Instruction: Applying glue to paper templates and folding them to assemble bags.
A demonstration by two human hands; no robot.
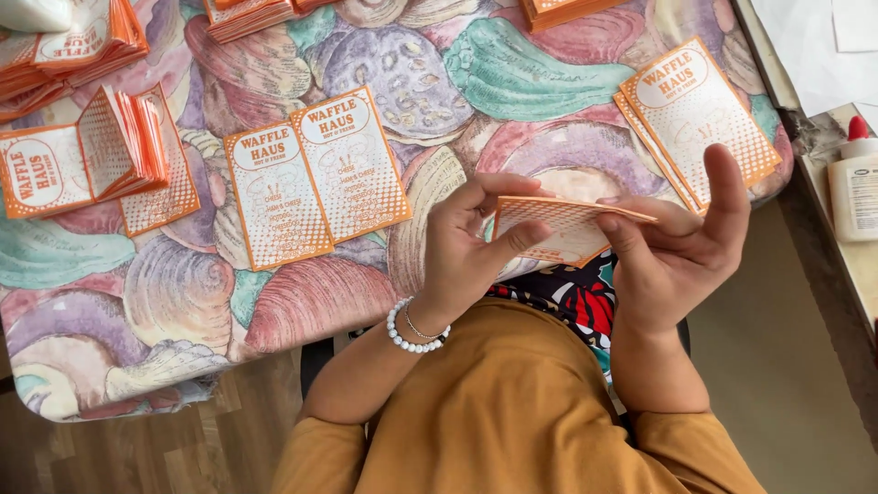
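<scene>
mustard-yellow sleeves (512,412) are seen closest to the camera, with both forearms raised toward the surface (183,302), which is covered by a cloth printed with large shells in pink, purple and teal. a bracelet of white beads (410,337) is worn on the left wrist. a folded orange-and-white paper sleeve (569,224) is held between the 2 hands, just above the near edge of the surface and roughly level, its dotted orange face turned up. the left hand (466,247) is closed around the left end of the sleeve, with the thumb pressed on top and the fingers curled behind. the right hand (681,247) is pinched on the right end between thumb and forefinger, while the remaining fingers are held loosely open and upright. 2 flat sleeves of the same kind (315,178) are laid side by side on the surface to the left of the hands, printed side up and overlapping slightly. a small overlapping stack of sleeves (700,114) is laid beyond the right hand, near the right edge. a half-opened bundle of sleeves (101,155) is set further left, and more stacked piles (69,50) are ranged along the far left corner and the far edge. a white glue bottle with a red cap (855,183) is stood on a ledge at the far right. wooden flooring (165,448) is visible below the surface.
</scene>
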